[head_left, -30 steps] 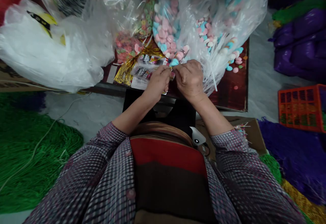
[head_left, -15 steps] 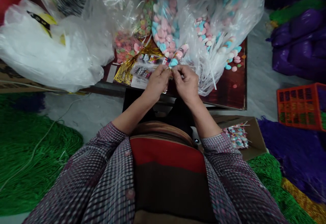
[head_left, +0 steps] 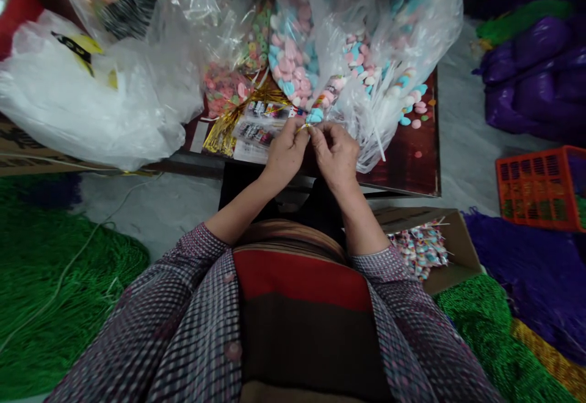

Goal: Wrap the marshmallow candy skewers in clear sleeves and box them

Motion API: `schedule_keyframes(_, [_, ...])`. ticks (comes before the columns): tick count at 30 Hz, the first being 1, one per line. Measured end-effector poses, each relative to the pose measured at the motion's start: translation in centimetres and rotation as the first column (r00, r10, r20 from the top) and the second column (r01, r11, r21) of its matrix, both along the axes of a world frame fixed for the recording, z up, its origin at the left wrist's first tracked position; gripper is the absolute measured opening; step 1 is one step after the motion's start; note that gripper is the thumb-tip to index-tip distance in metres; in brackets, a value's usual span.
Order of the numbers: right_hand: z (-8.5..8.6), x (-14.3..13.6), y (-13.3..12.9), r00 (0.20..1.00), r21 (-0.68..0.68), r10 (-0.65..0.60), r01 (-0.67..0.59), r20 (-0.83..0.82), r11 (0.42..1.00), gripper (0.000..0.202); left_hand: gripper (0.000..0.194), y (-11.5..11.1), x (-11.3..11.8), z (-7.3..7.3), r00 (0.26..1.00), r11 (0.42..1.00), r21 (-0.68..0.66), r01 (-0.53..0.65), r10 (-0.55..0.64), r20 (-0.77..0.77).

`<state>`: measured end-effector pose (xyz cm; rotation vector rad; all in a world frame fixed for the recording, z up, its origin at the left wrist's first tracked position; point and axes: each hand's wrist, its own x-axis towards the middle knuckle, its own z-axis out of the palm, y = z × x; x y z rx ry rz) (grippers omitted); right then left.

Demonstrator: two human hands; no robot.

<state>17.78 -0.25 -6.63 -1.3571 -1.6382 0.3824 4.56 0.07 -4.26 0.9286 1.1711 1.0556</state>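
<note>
Close together at the table's front edge, both my hands pinch the gathered neck of a small clear candy bag (head_left: 327, 94) with pink and blue sweets in it. A gold twist tie (head_left: 306, 126) shows at that neck between the fingertips. My left hand (head_left: 287, 151) is closed on the tie, thumb against forefinger. My right hand (head_left: 337, 149) is closed at the same spot; its fingers hide part of the neck. Left of the bag lie printed clear wrappers (head_left: 259, 131) and a bunch of gold twist ties (head_left: 220, 137). White sticks (head_left: 378, 128) lie to the right in plastic.
Large clear bags of pink and blue sweets (head_left: 293, 55) stand at the back. A white plastic bag (head_left: 91, 110) covers the table's left. Loose sweets (head_left: 414, 110) lie right. Below is a cardboard box (head_left: 462, 256) of filled packs; an orange crate (head_left: 531, 189) stands farther right.
The fingertips have drawn closer together around the bag's neck, and the gold tie shows more plainly there. The whole view has shifted slightly.
</note>
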Motion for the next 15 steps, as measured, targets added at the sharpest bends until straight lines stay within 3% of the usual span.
schedule_keyframes(3, [0.6, 0.2, 0.1, 0.998, -0.038, 0.045, -0.043, 0.035, 0.998, 0.044, 0.010, -0.3, -0.1, 0.2, 0.987, 0.989, 0.134, -0.065, 0.083, -0.136])
schedule_keyframes(7, [0.8, 0.4, 0.2, 0.999, -0.088, 0.052, -0.052, -0.003, 0.995, 0.045, 0.003, -0.4, -0.2, -0.4, 0.953, 0.976, 0.218, -0.008, 0.074, -0.294])
schedule_keyframes(10, [0.8, 0.0, 0.2, 0.980, -0.175, 0.079, -0.112, -0.183, 0.978, 0.053, 0.009, -0.2, -0.3, -1.4, 0.890, 0.946, 0.317, 0.061, 0.092, -0.447])
schedule_keyframes(12, [0.7, -0.4, 0.0, 0.926, -0.246, 0.094, -0.194, -0.365, 0.950, 0.056, 0.017, 0.1, -0.4, -2.2, 0.841, 0.928, 0.350, 0.129, 0.084, -0.534])
schedule_keyframes(15, [0.8, -0.9, -0.2, 0.828, -0.283, 0.067, -0.265, -0.556, 0.922, 0.056, 0.027, 0.5, -0.3, -3.2, 0.842, 0.907, 0.382, 0.175, 0.063, -0.536])
